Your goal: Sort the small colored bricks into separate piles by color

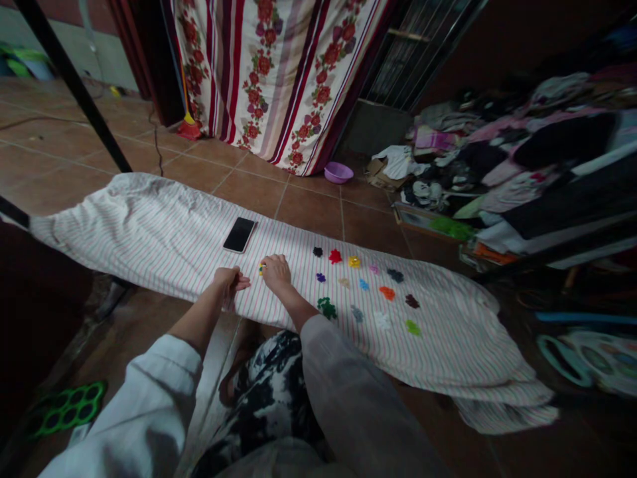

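My right hand (277, 272) is closed in a pinch above the striped cloth (189, 229). At its fingertips shows a small yellow-and-green piece (261, 269), too small to name exactly. To its left, my left hand (231, 280) rests near the cloth's front edge, fingers loosely stretched and apart, with nothing visible in them. Small piles sorted by colour lie right of my hands, among them red pieces (335, 255), yellow pieces (353, 261), dark green pieces (326, 307), orange pieces (387, 293) and lime pieces (413, 327). Their exact kind cannot be made out.
A phone (240, 235) lies on the cloth beyond my left hand. Past the cloth are a purple basin (338, 172), a floral curtain (279, 79) and a broom (189, 126). Heaped clothes (497, 146) fill the right side. A green holed tray (70, 408) is at lower left.
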Action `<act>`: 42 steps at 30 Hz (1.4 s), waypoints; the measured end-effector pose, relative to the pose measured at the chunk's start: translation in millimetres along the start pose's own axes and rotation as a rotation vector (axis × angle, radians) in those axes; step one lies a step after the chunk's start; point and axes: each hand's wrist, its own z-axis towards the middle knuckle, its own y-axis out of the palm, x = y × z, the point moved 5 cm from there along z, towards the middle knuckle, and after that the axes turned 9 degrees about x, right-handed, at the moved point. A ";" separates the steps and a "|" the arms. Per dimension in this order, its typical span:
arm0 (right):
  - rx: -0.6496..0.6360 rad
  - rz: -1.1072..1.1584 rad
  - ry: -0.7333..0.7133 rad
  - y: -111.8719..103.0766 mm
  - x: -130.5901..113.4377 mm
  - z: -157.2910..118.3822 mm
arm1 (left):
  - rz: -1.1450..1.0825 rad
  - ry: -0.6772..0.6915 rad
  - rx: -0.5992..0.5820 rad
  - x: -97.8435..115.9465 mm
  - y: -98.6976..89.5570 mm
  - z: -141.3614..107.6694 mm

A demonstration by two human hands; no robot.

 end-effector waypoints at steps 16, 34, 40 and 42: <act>-0.012 -0.047 -0.062 -2.7 -1.6 -1.8 | -0.013 0.016 0.000 1.1 -0.9 -2.3; 0.012 -0.006 -0.054 0.5 7.5 -2.7 | -0.048 0.022 -0.015 -2.1 2.0 5.5; 0.089 0.128 -0.045 -10.6 6.6 -7.4 | -0.036 0.010 -0.014 -1.5 1.3 3.1; 0.095 0.141 -0.029 -15.0 8.9 -11.1 | -0.033 0.009 -0.011 -1.0 1.3 1.4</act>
